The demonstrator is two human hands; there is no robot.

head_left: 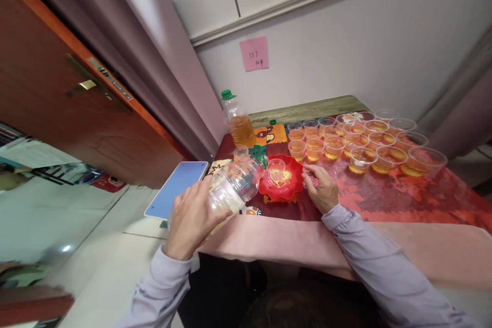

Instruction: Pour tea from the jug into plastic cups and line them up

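My left hand is wrapped round a large clear plastic bottle, tipped so that its neck points right. The bottle's green collar is close to a small clear plastic cup. That cup stands in a red scalloped plate with a yellow picture. At the plate's right rim, my right hand pinches the edge between thumb and fingers. Whether liquid is flowing from the bottle cannot be made out. Behind it, another clear plastic cup stands on the table.
Several clear cups of amber liquid stand in rows on the right of the patterned tablecloth. A green-capped bottle of amber liquid stands at the back left. A loose green cap lies nearby. A blue board sits left of the table.
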